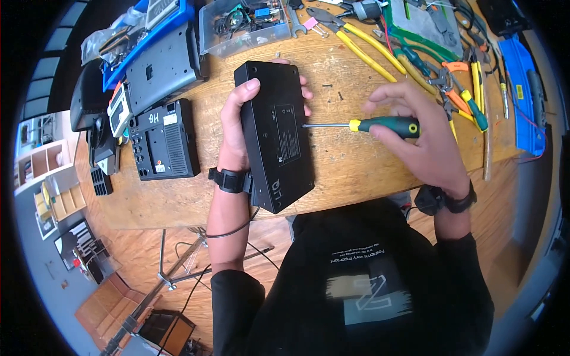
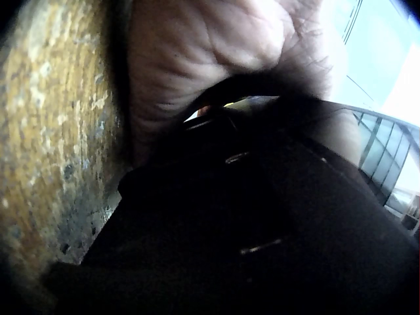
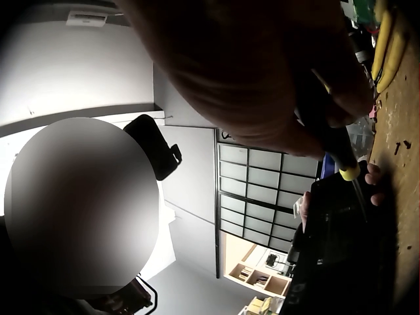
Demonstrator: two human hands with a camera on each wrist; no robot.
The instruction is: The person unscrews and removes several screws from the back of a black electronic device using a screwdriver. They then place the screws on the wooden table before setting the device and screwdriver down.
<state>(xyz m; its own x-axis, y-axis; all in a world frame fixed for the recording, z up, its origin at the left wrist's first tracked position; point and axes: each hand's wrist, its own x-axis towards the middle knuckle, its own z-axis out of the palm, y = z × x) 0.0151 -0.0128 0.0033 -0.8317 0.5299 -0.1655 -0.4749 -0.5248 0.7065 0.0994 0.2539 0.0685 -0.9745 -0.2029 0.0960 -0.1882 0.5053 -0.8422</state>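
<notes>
Both hands grip: the left hand [image 1: 235, 132] a black box [image 1: 274, 142] marked "HQ", the right hand [image 1: 432, 148] a screwdriver [image 1: 386, 124].

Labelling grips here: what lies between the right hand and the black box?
Part of the screwdriver, its yellow collar and metal shaft, in the head view.

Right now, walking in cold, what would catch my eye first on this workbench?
Probably the big black box tilted up in the left hand, near the middle of the head view. Just right of it, the right hand holds a green screwdriver with yellow accents, its shaft pointing toward the box. Next, the bright yellow-handled pliers at the far side of the wooden bench.
</notes>
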